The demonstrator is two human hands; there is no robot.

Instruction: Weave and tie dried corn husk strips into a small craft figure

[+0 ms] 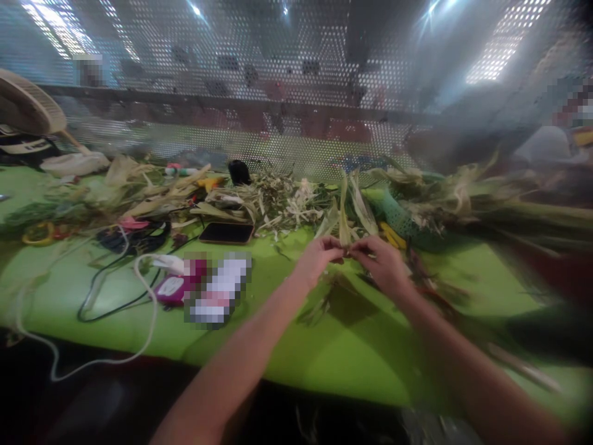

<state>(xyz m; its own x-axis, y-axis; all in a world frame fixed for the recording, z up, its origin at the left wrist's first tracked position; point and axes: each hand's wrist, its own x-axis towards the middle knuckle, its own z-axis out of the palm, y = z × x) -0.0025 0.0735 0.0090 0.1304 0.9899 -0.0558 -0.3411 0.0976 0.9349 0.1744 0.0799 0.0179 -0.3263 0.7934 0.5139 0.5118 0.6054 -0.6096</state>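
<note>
My left hand and my right hand meet above the green tabletop. Fingers and thumbs of both are pinched together at the lower end of pale, dried corn husks. Several long husk leaves spread upward from the pinch, like petals. Exactly what lies between the fingertips is too small to make out. Just beyond the hands is a heap of shredded dry husk strips. Close to my right hand, a yellow object lies by a green perforated basket.
A dark-screened phone, a second phone and a purple box with white and black cables lie left. Further left are a black coil and a standing fan. More husks pile up right. A perforated metal screen stands behind.
</note>
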